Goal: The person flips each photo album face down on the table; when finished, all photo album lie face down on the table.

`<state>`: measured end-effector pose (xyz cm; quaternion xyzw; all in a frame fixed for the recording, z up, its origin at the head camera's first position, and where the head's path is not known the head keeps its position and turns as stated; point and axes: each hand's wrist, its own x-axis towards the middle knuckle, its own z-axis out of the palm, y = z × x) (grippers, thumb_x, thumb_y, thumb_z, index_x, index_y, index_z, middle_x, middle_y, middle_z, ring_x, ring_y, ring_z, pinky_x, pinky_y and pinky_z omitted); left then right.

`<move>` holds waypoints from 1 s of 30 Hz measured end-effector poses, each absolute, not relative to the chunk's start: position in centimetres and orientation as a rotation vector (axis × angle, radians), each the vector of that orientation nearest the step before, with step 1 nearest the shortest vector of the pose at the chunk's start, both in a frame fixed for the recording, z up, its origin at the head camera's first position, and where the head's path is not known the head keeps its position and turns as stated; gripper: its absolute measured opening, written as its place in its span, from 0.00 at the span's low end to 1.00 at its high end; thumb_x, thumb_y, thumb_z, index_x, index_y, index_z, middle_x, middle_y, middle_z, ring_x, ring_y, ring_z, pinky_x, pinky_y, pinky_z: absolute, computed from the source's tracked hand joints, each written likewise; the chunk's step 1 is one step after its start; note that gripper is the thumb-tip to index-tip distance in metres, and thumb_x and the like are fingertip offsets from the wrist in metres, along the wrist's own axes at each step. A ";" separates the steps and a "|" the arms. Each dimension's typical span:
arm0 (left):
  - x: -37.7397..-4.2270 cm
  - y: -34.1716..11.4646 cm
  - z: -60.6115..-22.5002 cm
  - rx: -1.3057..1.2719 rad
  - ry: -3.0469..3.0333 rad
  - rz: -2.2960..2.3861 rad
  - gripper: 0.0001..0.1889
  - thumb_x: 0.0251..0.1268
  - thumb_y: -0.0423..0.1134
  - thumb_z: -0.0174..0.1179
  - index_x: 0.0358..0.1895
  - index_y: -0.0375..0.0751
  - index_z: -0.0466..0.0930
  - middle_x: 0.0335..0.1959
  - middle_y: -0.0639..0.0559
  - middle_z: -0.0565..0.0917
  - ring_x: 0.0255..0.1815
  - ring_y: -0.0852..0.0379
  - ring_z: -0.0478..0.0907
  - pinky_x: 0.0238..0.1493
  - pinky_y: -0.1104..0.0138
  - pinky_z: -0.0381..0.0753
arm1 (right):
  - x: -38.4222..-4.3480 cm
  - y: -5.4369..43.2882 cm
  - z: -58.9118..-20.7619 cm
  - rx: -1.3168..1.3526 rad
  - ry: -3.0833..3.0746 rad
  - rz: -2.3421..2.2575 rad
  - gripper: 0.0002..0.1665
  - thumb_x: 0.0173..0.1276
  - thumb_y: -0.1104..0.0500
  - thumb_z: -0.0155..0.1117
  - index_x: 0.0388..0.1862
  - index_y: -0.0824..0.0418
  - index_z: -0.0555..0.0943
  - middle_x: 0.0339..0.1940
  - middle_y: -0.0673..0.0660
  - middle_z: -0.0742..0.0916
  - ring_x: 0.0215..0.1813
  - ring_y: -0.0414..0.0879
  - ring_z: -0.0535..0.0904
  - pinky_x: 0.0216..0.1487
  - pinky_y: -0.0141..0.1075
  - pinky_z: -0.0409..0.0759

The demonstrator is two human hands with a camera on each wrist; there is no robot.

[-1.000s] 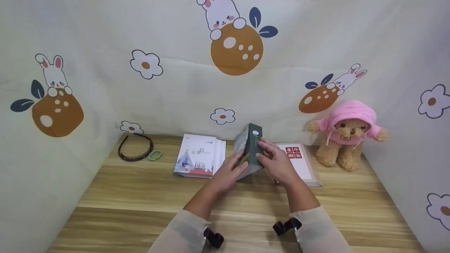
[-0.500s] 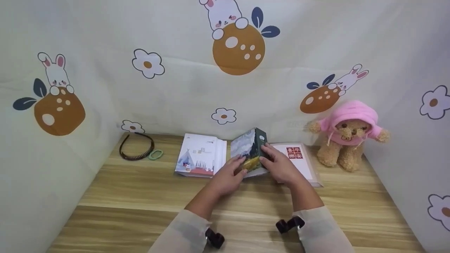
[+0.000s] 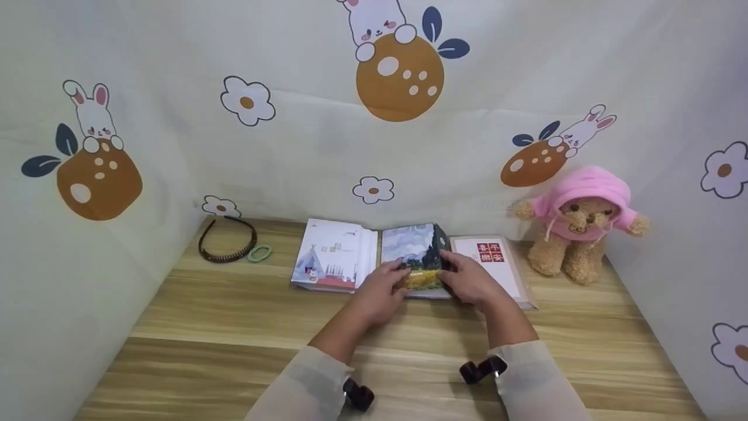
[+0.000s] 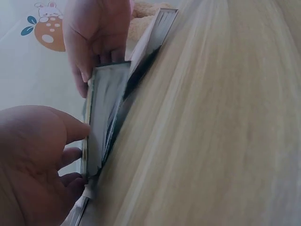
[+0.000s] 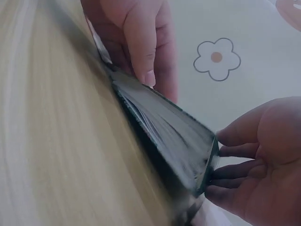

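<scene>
Between the two hands lies a thick album (image 3: 409, 248) with a painted landscape cover and a dark green spine, tilted a little over the table. My left hand (image 3: 378, 292) rests its fingertips and thumb on the cover's near left part. On the right, my right hand (image 3: 470, 280) touches the spine with fingers and thumb spread along it. The page block (image 4: 108, 99) of the album faces the camera in the left wrist view. From the right wrist, the album's near edge (image 5: 164, 127) and pages show, with the right hand (image 5: 263, 160) at the spine corner.
A white album (image 3: 327, 257) with a tent drawing lies to the left. Another album (image 3: 494, 263) with red squares is at the right, partly behind the right hand. Farther out are a hairband (image 3: 228, 257), a green hair tie (image 3: 260, 253) and a teddy bear (image 3: 578, 225) in pink.
The green-spined album has tipped from nearly upright down to almost flat, its landscape cover turning into view. Both hands have lowered with it, staying in contact.
</scene>
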<state>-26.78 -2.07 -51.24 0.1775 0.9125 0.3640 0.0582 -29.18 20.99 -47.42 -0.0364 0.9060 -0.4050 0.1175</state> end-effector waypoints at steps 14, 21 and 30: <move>-26.6 -2.0 -51.0 0.464 2.723 1.211 0.26 0.79 0.40 0.59 0.78 0.49 0.75 0.87 0.49 0.63 0.87 0.39 0.59 0.86 0.42 0.62 | -29.6 20.6 -48.3 -0.025 2.642 -1.213 0.36 0.80 0.60 0.58 0.85 0.55 0.66 0.87 0.66 0.66 0.89 0.66 0.56 0.89 0.62 0.52; -26.9 -2.3 -50.8 0.346 2.669 1.520 0.26 0.76 0.40 0.62 0.75 0.49 0.78 0.85 0.47 0.66 0.85 0.37 0.63 0.85 0.39 0.62 | -29.6 19.7 -47.9 0.054 2.580 -1.459 0.32 0.83 0.58 0.54 0.84 0.55 0.69 0.84 0.62 0.73 0.87 0.60 0.62 0.89 0.58 0.57; -27.5 -4.3 -49.0 0.204 2.673 1.946 0.20 0.75 0.36 0.62 0.67 0.46 0.83 0.75 0.48 0.79 0.79 0.45 0.74 0.80 0.49 0.75 | -29.4 17.5 -47.2 -0.126 2.552 -1.721 0.31 0.80 0.60 0.61 0.80 0.56 0.73 0.76 0.61 0.82 0.78 0.56 0.77 0.81 0.51 0.74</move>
